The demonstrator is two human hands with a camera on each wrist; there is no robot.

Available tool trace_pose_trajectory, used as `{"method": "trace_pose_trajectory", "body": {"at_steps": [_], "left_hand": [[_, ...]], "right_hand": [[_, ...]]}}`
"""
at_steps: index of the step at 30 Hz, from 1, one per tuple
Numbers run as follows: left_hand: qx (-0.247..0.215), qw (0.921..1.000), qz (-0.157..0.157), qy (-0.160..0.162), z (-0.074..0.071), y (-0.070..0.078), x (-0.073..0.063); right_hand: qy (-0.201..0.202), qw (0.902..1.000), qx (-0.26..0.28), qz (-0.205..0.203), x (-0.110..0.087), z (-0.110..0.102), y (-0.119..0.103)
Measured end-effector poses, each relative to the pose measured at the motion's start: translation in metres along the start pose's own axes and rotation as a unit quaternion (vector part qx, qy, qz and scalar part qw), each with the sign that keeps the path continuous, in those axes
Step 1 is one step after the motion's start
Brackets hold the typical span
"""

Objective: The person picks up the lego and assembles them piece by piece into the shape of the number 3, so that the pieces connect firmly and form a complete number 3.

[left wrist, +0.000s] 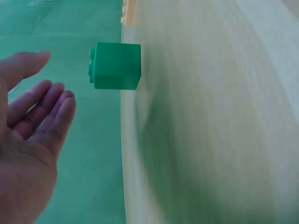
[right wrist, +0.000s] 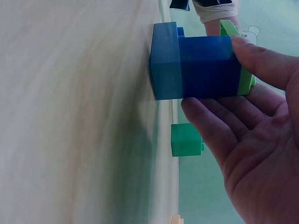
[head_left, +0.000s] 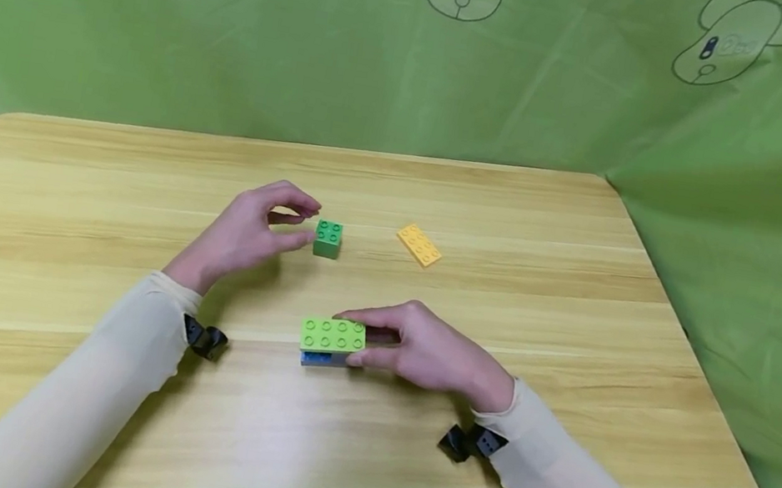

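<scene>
My left hand [head_left: 253, 223] hovers beside a green two-by-two brick [head_left: 327, 241] with its fingers loosely bent. A gap shows between those fingers and the brick [left wrist: 117, 66] in the left wrist view. My right hand [head_left: 431, 351] grips the right end of a small brick stack, thumb on the near side and fingers on the far side. On top lies a lime-green plate [head_left: 333, 336]; under its right end sits a dark blue brick [right wrist: 208, 65], on a longer lighter-blue brick [right wrist: 166, 65]. The plate's left part overhangs an open space.
A yellow-orange plate [head_left: 419, 246] lies studs up to the right of the green brick. The wooden table [head_left: 105, 176] meets a green curtain [head_left: 312, 63] along its back and right. Small black cameras [head_left: 206, 339] sit on both wrists.
</scene>
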State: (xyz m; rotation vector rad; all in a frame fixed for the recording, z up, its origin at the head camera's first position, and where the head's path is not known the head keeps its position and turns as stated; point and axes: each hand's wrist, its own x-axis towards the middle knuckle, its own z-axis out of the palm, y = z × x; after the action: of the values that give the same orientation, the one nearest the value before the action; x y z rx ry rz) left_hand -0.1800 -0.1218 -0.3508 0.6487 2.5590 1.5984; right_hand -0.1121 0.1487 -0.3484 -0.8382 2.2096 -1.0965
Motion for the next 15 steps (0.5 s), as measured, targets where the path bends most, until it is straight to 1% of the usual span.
{"method": "trace_pose_trajectory", "body": {"at_steps": [5,7,15], "left_hand": [[0.003,0.9981,-0.051,-0.033,0.0,-0.004,0.004],[0.004,0.9968,-0.067,-0.043,0.0,-0.007,0.006],[0.014,0.9931,-0.098,-0.063,0.002,-0.012,0.012]], "right_hand": [[0.001,1.0,0.005,0.002,-0.001,0.0,-0.001],[0.001,1.0,0.006,0.002,-0.001,0.0,-0.002],[0.002,1.0,0.005,-0.002,0.0,0.0,0.0]]}}
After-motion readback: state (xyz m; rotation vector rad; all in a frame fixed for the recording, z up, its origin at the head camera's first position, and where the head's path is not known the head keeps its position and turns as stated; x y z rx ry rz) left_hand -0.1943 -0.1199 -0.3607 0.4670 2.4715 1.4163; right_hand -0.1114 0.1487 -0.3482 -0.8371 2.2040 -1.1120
